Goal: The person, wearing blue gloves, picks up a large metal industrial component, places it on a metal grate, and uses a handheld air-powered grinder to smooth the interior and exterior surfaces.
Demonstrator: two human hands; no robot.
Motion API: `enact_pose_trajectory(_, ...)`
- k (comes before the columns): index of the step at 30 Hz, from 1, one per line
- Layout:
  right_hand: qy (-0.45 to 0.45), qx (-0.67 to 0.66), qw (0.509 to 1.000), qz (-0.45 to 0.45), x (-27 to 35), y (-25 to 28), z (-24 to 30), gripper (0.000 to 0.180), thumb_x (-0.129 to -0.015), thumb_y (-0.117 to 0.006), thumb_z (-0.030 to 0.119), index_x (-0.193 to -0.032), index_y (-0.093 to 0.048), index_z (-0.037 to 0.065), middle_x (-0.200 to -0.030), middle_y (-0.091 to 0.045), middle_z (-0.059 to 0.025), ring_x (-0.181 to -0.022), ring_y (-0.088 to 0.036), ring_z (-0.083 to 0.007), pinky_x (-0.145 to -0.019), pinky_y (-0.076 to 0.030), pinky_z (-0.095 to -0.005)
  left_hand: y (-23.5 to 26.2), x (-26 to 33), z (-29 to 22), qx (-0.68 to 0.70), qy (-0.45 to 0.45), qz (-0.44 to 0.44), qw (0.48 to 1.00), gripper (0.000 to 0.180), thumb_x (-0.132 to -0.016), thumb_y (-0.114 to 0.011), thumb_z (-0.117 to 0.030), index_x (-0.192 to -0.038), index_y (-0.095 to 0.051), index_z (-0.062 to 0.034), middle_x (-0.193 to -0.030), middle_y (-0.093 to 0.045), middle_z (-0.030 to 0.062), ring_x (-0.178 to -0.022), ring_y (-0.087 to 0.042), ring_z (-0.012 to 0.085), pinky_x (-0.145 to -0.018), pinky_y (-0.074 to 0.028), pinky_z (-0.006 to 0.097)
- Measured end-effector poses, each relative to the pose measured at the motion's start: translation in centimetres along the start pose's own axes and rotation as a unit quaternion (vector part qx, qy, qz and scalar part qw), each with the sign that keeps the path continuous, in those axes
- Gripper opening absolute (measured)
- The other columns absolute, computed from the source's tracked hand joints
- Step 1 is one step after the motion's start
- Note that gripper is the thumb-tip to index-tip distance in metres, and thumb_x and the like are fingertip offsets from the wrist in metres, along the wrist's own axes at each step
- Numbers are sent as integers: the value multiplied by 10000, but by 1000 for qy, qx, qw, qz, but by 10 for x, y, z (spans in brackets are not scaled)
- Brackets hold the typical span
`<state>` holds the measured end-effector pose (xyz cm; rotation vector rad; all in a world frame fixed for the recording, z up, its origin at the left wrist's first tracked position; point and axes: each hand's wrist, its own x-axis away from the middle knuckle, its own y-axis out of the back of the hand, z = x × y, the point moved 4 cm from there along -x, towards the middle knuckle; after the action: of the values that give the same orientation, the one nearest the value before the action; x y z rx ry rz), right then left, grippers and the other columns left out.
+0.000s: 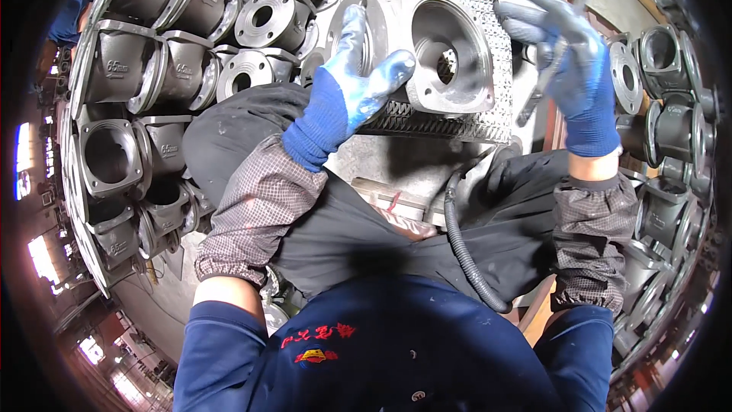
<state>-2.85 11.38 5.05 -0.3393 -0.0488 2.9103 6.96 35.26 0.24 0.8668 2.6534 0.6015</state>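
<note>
Navy shirt (pixel 412 336), left hand (pixel 357 80) on casting (pixel 463 40), right hand (pixel 564 57) holding tool (pixel 546 76) (blurred)

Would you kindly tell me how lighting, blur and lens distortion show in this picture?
In the head view, edges curve toward a black fisheye rim; in that view, glare whitens parts of the gloved left hand, bright patches at far left are blown out, shadow darkens the trousers, and the right hand looks motion-blurred.

A grey cast-metal body (pixel 468 46) lies at upper centre, its squarish flange (pixel 450 106) with corner holes facing the view, its wide bore narrowing to a round opening; a partly covered round flange (pixel 386 19) sits left. A slim, blurred bar (pixel 530 109) slants at upper right.
</note>
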Motion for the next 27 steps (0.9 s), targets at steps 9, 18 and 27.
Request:
enact_pose_trajectory(9,-145,93,983,-61,30,32,-55,813,-822,-414,656,-1209,-468,-58,-1009,-640,-155,-807,-629,-96,-498,-342,-96,4,10,3,-22,-31,-4,999,886,-779,-701,-327,-1341,-196,135,-1382,-303,276,-1300,-305,284,-1058,-262,331)
enact_pose_trajectory(18,-372,37,912,-167,31,2,-87,380,-906,-442,339,-1055,-587,20,-858,-599,-36,-686,-554,-66,-518,-363,-161,19,14,21,-45,-113,-2,993,485,-826,-620,-87,-1266,-438,6,-1346,-327,314,-1234,-391,385,-1012,-332,412)
enact_pose_trajectory(27,-378,-5,911,-164,27,-54,-127,339,-912,-505,285,-1105,-580,17,-784,-548,2,-667,-484,-66,-591,-428,-204,53,21,59,-88,-44,-25,995,367,-966,-354,-99,-1310,-364,29,-1198,-513,159,-1029,-577,230,-858,-497,302)
